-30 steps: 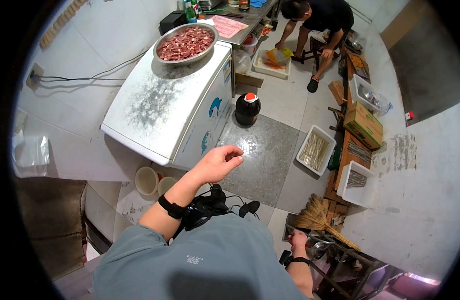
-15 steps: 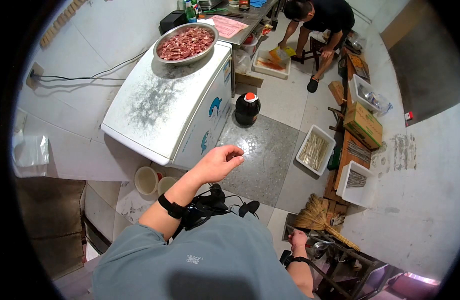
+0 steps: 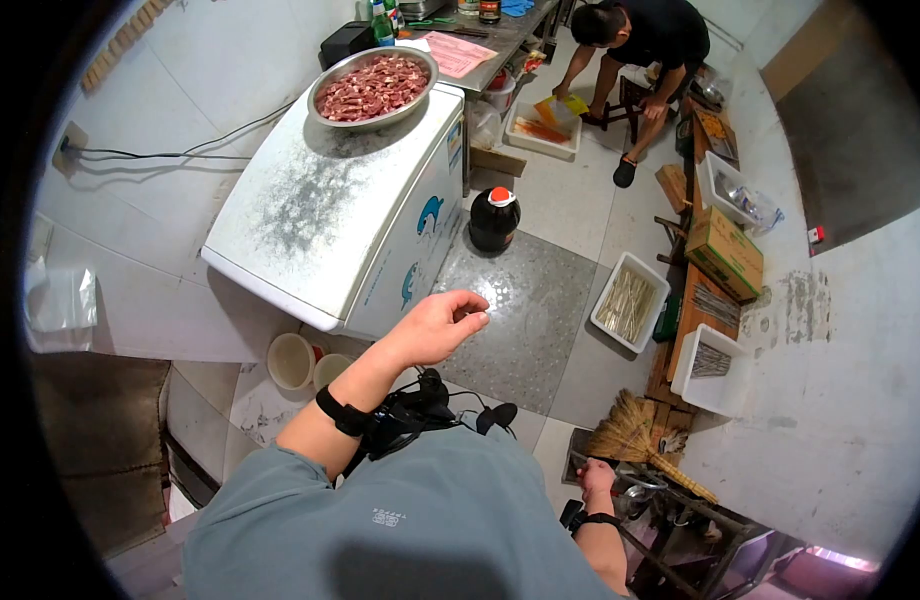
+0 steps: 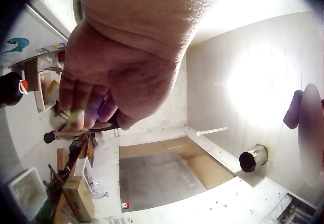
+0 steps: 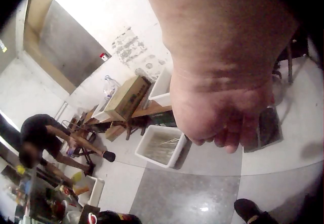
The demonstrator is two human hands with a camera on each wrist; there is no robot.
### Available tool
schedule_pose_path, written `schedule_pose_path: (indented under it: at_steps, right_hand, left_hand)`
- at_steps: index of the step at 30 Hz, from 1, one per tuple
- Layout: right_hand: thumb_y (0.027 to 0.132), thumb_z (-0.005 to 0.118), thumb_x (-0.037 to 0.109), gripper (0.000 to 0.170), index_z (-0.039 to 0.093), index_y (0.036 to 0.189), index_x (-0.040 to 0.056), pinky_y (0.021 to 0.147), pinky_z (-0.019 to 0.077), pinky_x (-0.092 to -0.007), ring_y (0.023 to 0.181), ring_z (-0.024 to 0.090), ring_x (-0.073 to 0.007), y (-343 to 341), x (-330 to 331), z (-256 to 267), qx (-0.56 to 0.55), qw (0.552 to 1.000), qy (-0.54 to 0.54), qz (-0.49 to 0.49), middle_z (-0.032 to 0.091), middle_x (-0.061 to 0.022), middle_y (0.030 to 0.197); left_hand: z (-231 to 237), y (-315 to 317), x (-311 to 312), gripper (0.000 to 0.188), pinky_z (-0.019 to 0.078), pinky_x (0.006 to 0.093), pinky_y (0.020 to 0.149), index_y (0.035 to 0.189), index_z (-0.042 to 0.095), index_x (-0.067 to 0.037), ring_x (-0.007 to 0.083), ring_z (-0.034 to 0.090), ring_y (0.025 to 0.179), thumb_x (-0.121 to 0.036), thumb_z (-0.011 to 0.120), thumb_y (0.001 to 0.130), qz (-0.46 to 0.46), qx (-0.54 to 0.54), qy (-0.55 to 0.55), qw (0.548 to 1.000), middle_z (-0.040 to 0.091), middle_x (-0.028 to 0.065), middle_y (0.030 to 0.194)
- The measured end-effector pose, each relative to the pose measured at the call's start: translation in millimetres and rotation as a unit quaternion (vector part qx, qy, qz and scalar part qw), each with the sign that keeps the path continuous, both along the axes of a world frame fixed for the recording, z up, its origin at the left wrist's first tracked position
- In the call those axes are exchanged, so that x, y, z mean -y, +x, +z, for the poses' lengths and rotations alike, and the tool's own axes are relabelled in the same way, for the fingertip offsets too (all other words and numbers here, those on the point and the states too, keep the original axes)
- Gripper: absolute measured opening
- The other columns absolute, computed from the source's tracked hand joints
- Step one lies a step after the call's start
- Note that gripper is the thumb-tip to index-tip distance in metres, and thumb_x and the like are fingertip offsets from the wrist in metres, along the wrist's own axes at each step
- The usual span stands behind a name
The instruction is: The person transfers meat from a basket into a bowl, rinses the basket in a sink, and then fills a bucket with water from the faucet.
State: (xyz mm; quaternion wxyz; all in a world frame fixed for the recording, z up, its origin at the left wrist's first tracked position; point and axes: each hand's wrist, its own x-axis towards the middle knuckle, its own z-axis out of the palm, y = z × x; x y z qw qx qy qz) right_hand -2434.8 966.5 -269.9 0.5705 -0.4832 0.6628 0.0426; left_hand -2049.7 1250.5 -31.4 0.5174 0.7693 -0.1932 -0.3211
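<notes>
My left hand (image 3: 442, 328) hangs in front of my body with loosely bent fingers, and nothing is in it. The left wrist view shows its palm (image 4: 121, 75) bare. Beyond it on the floor stands a large dark bottle (image 3: 494, 222) with a red cap. Down at my right side, my right hand (image 3: 597, 478) has loosely curled fingers. No held object shows under them in the right wrist view (image 5: 223, 115). A straw broom (image 3: 625, 428) and a dark dustpan (image 3: 578, 455) are the things nearest to it.
A metal bowl of cut meat (image 3: 372, 92) sits on a white freezer (image 3: 310, 215). A white tub of skewers (image 3: 630, 300) stands on the floor. Along the right wall, a bench holds a cardboard box (image 3: 725, 252). At the back, a seated person (image 3: 655, 45) bends over a white tub (image 3: 525, 140).
The yellow packet in the other person's hand shifts slightly over the tub. My hands stay in nearly the same place.
</notes>
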Motion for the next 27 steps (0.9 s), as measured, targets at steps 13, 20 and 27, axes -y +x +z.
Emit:
schedule_pose_path:
  at_steps: [13,20,27]
  right_hand:
    - [0.088,0.056,0.014,0.015,0.055,0.083,0.0001,0.047,0.0450,-0.0333,0.055,0.056,-0.0186,-3,2,-4,0.008,0.999,-0.026,0.033,0.057,-0.0080,0.066]
    - [0.088,0.055,0.014,0.016,0.057,0.085,-0.0017,0.050,0.0437,-0.0339,0.056,0.055,-0.0183,8,8,-17,-0.010,0.998,-0.033,0.048,0.058,-0.0098,0.067]
    - [0.085,0.055,0.009,0.015,0.053,0.071,0.0033,0.040,0.0440,-0.0290,0.046,0.053,-0.0184,8,7,-24,0.024,0.999,-0.029,-0.008,0.052,-0.0067,0.059]
  left_hand:
    - [8,2,1,0.030,0.0484,0.0274,0.077,0.112,0.058,0.002,0.0116,0.060,0.084,-0.018,0.058,0.090,-0.002,0.020,0.032,0.999,0.065,0.0060,0.091]
    - [12,3,4,0.030,0.0481,0.0273,0.075,0.111,0.060,0.002,0.0122,0.059,0.082,-0.020,0.058,0.090,0.013,0.039,0.003,0.999,0.065,0.0069,0.092]
    - [13,1,3,0.031,0.0481,0.0276,0.074,0.111,0.060,0.002,0.0119,0.059,0.082,-0.021,0.058,0.089,0.016,0.020,0.001,1.000,0.065,0.0063,0.090]
